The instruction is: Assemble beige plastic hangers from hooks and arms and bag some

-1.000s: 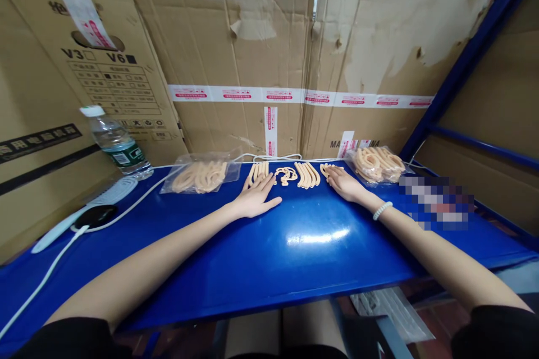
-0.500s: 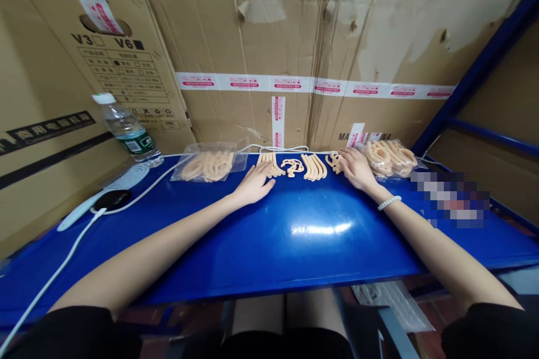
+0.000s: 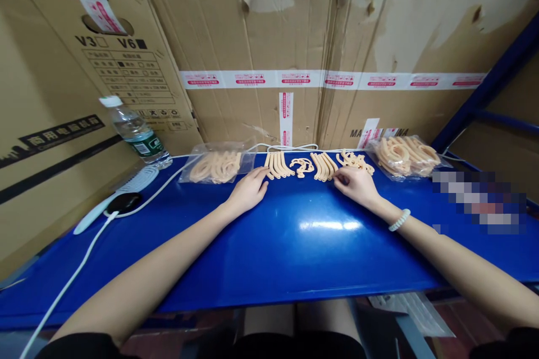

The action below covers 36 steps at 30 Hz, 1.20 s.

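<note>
My left hand (image 3: pixel 248 188) lies low over the table, fingers stretched out, its fingertips at the left edge of a row of curved beige strips (image 3: pixel 278 165). A second row of curved strips (image 3: pixel 323 166) lies farther right. Between the rows sits a small group of beige hooked pieces (image 3: pixel 302 166). My right hand (image 3: pixel 359 185), wearing a bead bracelet (image 3: pixel 400 220), has its fingers curled together at the second row's right end; what they hold, if anything, is hidden. Just behind it is a loose pile of small beige pieces (image 3: pixel 357 160).
Clear plastic bags of beige pieces stand at left (image 3: pixel 217 166) and right (image 3: pixel 404 156). A water bottle (image 3: pixel 137 134), a light-blue hairbrush (image 3: pixel 137 179) and a black disc (image 3: pixel 124 203) with a white cable are at left. Cardboard (image 3: pixel 252 39) walls the back of the blue table (image 3: pixel 269 258).
My right hand has moved from the loose pile toward the right-hand row, and its fingers have curled. The pile is now more exposed. My left hand has drawn back slightly off the left row.
</note>
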Each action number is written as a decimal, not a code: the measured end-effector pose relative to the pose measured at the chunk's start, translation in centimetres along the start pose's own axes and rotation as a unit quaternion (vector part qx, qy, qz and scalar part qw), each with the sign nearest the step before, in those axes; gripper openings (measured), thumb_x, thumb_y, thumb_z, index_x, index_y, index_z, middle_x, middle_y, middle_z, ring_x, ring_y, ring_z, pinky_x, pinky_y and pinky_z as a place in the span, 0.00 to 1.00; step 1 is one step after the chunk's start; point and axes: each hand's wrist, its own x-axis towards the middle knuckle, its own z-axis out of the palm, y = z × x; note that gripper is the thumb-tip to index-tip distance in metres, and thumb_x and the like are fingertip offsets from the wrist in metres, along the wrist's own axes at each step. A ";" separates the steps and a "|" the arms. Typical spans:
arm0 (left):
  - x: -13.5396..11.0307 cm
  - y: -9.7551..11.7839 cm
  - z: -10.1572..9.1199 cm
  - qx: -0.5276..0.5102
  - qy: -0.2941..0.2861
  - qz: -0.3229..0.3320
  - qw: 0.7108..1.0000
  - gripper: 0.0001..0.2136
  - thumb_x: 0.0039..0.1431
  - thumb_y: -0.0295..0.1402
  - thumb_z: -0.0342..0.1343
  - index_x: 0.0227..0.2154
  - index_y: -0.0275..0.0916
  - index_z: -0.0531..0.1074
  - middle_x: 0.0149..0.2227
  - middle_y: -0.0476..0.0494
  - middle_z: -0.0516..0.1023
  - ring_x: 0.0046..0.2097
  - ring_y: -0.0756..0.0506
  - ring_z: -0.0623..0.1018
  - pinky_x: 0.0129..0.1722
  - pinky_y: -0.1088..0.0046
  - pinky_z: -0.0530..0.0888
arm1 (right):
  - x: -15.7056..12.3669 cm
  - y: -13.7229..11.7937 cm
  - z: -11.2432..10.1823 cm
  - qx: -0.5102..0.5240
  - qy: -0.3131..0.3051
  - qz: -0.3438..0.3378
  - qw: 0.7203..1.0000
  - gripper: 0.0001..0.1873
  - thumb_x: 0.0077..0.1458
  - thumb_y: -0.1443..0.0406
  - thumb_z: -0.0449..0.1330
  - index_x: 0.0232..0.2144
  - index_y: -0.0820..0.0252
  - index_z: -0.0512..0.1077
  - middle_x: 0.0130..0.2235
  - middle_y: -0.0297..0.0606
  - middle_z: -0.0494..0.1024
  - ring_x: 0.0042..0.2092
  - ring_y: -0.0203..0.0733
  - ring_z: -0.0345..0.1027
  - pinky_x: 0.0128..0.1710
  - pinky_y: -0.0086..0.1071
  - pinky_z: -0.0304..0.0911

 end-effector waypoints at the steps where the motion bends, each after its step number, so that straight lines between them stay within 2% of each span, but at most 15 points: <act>1: 0.0 -0.1 0.1 -0.001 -0.002 0.002 1.000 0.20 0.66 0.31 0.44 0.58 0.33 0.68 0.62 0.35 0.70 0.64 0.39 0.69 0.66 0.58 0.66 | 0.2 -0.2 0.1 0.006 0.001 -0.001 1.000 0.08 0.56 0.63 0.58 0.31 0.59 0.77 0.30 0.40 0.79 0.31 0.44 0.71 0.32 0.33 0.62; 3: -0.1 -0.1 0.2 -0.004 -0.003 0.005 1.000 0.20 0.66 0.30 0.44 0.57 0.34 0.69 0.61 0.36 0.71 0.63 0.39 0.70 0.65 0.59 0.66 | 0.9 -0.9 0.2 0.022 0.005 -0.005 1.000 0.12 0.60 0.61 0.58 0.29 0.60 0.77 0.29 0.41 0.78 0.32 0.45 0.71 0.33 0.34 0.62; 5: -0.1 -0.1 0.3 -0.007 -0.001 0.006 1.000 0.19 0.67 0.29 0.44 0.57 0.33 0.70 0.61 0.36 0.72 0.62 0.39 0.71 0.64 0.59 0.67 | 2.1 -2.0 0.4 0.044 -0.001 -0.022 0.999 0.13 0.62 0.60 0.58 0.31 0.59 0.78 0.31 0.41 0.79 0.35 0.46 0.71 0.36 0.35 0.63; 7: -0.1 0.0 0.2 -0.010 0.001 0.006 1.000 0.18 0.67 0.29 0.44 0.56 0.33 0.70 0.60 0.36 0.72 0.61 0.38 0.72 0.63 0.59 0.69 | 3.5 -3.3 0.8 0.060 -0.024 -0.058 0.996 0.12 0.63 0.60 0.57 0.38 0.60 0.79 0.35 0.42 0.79 0.39 0.47 0.72 0.40 0.37 0.65; 11: 0.0 0.4 -0.1 -0.007 0.007 0.013 1.000 0.16 0.67 0.27 0.46 0.53 0.38 0.72 0.55 0.38 0.75 0.57 0.39 0.74 0.60 0.58 0.71 | 6.5 -5.0 2.2 0.061 -0.071 -0.105 0.990 0.17 0.64 0.61 0.57 0.51 0.61 0.76 0.42 0.47 0.77 0.45 0.50 0.70 0.48 0.40 0.65; 13: 0.1 0.6 -0.3 -0.003 0.011 0.017 1.000 0.14 0.68 0.28 0.47 0.51 0.39 0.73 0.52 0.39 0.75 0.54 0.39 0.75 0.58 0.60 0.72 | 7.7 -4.9 2.8 0.081 -0.094 -0.101 0.987 0.16 0.63 0.63 0.58 0.49 0.61 0.78 0.41 0.47 0.76 0.44 0.49 0.70 0.48 0.41 0.65; 17: 0.3 0.9 -0.5 0.004 0.015 0.022 1.000 0.11 0.68 0.29 0.49 0.46 0.40 0.75 0.49 0.40 0.75 0.51 0.40 0.75 0.56 0.62 0.73 | 8.8 -4.1 3.7 0.123 -0.114 -0.105 0.980 0.09 0.60 0.67 0.59 0.35 0.61 0.80 0.35 0.43 0.76 0.41 0.47 0.70 0.46 0.39 0.67; 22: 0.3 1.2 -0.7 0.016 0.009 0.025 0.999 0.09 0.69 0.30 0.50 0.43 0.41 0.76 0.47 0.42 0.76 0.49 0.40 0.74 0.52 0.61 0.74 | 8.8 -4.1 3.9 0.159 -0.089 -0.103 0.978 0.09 0.62 0.66 0.57 0.34 0.60 0.78 0.36 0.42 0.75 0.41 0.45 0.70 0.46 0.38 0.67; 25: 0.0 1.6 -1.0 0.027 0.012 0.023 0.999 0.11 0.70 0.29 0.48 0.45 0.42 0.75 0.48 0.42 0.77 0.50 0.40 0.74 0.50 0.63 0.74 | 8.7 -4.4 3.1 0.176 -0.041 -0.082 0.980 0.13 0.66 0.63 0.51 0.37 0.61 0.75 0.38 0.43 0.74 0.43 0.46 0.69 0.47 0.40 0.66; 27: -0.3 2.4 -1.2 0.031 0.016 0.023 0.999 0.13 0.71 0.28 0.45 0.48 0.42 0.74 0.51 0.42 0.77 0.51 0.41 0.75 0.49 0.64 0.75 | 8.2 -4.5 2.1 0.212 -0.002 -0.050 0.976 0.14 0.68 0.61 0.48 0.37 0.59 0.72 0.36 0.41 0.73 0.40 0.44 0.69 0.44 0.39 0.66; 29: -0.6 3.7 -1.6 0.016 0.033 0.036 0.999 0.15 0.71 0.27 0.43 0.49 0.42 0.73 0.52 0.42 0.77 0.50 0.42 0.77 0.47 0.66 0.75 | 7.1 -4.6 0.8 0.297 0.014 0.003 0.955 0.14 0.68 0.56 0.48 0.38 0.57 0.68 0.31 0.35 0.71 0.32 0.41 0.68 0.35 0.36 0.66; 32: -1.4 6.5 -2.4 -0.079 0.084 0.096 0.989 0.13 0.72 0.29 0.43 0.46 0.40 0.74 0.49 0.40 0.78 0.49 0.43 0.78 0.48 0.67 0.75 | 4.5 -5.3 -0.6 0.457 -0.014 0.099 0.884 0.16 0.65 0.48 0.52 0.39 0.54 0.64 0.25 0.27 0.67 0.23 0.36 0.66 0.24 0.30 0.64; 34: -1.9 8.3 -2.9 -0.166 0.097 0.128 0.973 0.13 0.72 0.32 0.44 0.46 0.38 0.74 0.48 0.38 0.78 0.51 0.43 0.78 0.51 0.66 0.75 | 2.6 -6.0 -1.0 0.538 -0.028 0.161 0.827 0.19 0.61 0.46 0.58 0.39 0.53 0.64 0.25 0.26 0.71 0.23 0.36 0.70 0.24 0.30 0.66; 36: -2.4 9.6 -3.2 -0.244 0.087 0.131 0.957 0.12 0.72 0.33 0.46 0.45 0.39 0.75 0.48 0.37 0.78 0.51 0.42 0.78 0.53 0.65 0.75 | 1.2 -6.6 -0.9 0.599 -0.024 0.220 0.770 0.21 0.55 0.47 0.64 0.39 0.55 0.67 0.29 0.30 0.76 0.26 0.36 0.73 0.28 0.31 0.70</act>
